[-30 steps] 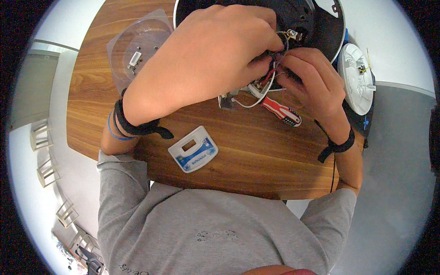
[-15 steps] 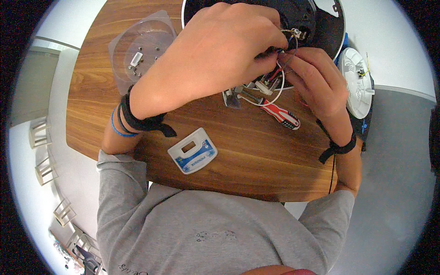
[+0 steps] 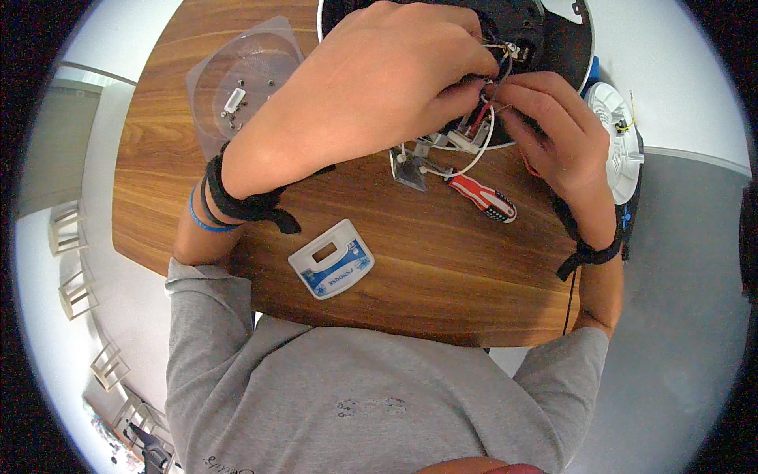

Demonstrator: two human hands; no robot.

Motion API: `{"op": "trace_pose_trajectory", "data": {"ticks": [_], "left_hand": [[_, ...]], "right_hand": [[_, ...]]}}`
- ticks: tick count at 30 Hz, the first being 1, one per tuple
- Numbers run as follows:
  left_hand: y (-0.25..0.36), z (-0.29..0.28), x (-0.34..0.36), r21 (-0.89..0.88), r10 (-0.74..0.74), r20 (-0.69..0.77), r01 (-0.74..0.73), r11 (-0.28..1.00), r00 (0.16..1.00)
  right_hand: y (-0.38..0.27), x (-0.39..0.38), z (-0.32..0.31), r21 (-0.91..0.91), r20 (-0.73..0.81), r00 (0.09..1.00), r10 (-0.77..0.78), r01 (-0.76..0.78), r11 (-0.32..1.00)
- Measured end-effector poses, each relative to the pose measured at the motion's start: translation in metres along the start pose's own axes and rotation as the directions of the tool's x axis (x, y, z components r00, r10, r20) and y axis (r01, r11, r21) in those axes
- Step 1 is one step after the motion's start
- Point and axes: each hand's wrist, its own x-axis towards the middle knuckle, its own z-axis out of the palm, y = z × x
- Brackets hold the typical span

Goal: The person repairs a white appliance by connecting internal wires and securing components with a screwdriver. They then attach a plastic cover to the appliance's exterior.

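Your left hand (image 3: 395, 75) and right hand (image 3: 557, 130) each pinched thin wires (image 3: 493, 126), fingers drawn nearly closed, near the round black housing (image 3: 567, 49).

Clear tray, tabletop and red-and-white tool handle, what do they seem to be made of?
Clear tray: likely thin, glossy plastic; brown shows through from beneath.
Tabletop: wood or wood-look laminate, slightly shiny; the streaky grain fits either.
Tool handle: probably molded plastic, with smooth, bright colors; dotted black end perhaps rubber.
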Motion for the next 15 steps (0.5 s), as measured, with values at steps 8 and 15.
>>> {"op": "trace_pose_trajectory", "data": {"ticks": [8,15], "left_hand": [[0.009,-0.003,0.002,-0.011,-0.011,0.0,0.011,1.0,1.0],[0.002,-0.001,0.001,0.011,0.0,0.021,0.0,1.0,1.0]], "right_hand": [[-0.008,0.007,-0.008,0.09,0.082,0.973,0.218,-0.225,0.97],[-0.021,0.013,-0.01,0.11,0.105,0.911,0.399,-0.41,0.905]]}}
